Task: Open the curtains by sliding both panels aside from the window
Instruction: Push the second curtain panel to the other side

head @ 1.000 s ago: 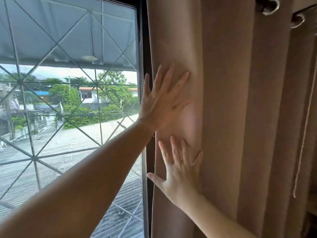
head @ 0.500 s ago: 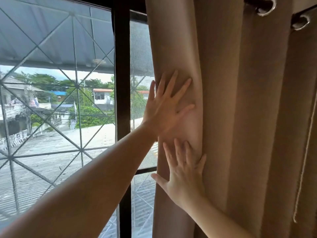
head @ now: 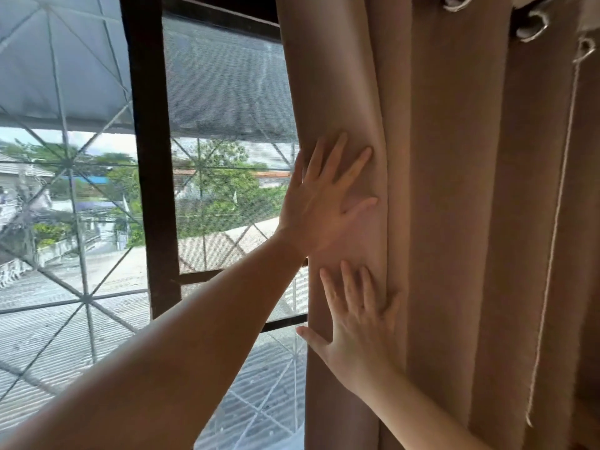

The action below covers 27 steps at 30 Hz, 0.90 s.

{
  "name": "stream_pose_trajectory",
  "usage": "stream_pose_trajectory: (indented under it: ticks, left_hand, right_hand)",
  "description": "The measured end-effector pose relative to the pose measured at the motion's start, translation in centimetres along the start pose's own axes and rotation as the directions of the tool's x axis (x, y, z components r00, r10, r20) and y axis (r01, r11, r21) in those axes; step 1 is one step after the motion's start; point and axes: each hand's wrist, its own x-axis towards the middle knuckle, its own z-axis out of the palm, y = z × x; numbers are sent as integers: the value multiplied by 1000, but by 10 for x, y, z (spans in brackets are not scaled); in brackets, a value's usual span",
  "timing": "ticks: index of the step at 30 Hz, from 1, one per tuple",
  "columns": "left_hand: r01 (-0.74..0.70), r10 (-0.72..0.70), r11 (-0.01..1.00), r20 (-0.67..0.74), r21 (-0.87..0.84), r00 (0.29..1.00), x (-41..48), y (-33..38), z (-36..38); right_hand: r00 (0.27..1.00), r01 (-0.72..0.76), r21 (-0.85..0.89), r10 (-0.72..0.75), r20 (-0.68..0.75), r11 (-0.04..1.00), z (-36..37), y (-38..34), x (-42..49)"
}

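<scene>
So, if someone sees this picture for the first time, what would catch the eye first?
Probably the two bare hands pressed flat, fingers spread, on the tan fabric curtain panel right of centre: the left hand above, the right hand below. Next, to the left, the dark-framed window with its diamond-pattern metal grille, showing rooftops and trees outside.

We are reaching our left arm up and across, its left hand (head: 319,206) lying flat with fingers spread and pointing up; our right hand (head: 358,332) is sitting just below it, also flat, fingers together and thumb stretching out to the left.
</scene>
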Motion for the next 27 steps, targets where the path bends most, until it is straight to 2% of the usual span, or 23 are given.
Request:
stream_pose_trajectory:
  ticks: [6,11,16,27]
  left_hand:
    - [-33,30,997,-42,-70,999,27,27,47]
    - [-46,44,992,-22,-120,999,48,53,78]
    - [-84,82,990,-25,-116,996,69,80,100]
    - [-127,124,987,-42,-98,991,114,154,163]
  right_hand:
    - [998,-59,-64,59,-4,996,6,40,18]
    - [993,-114,-77,113,-18,990,18,79,33]
    - [989,-151,-115,150,-17,982,29,120,43]
    - [988,-144,-117,135,-79,983,47,227,68]
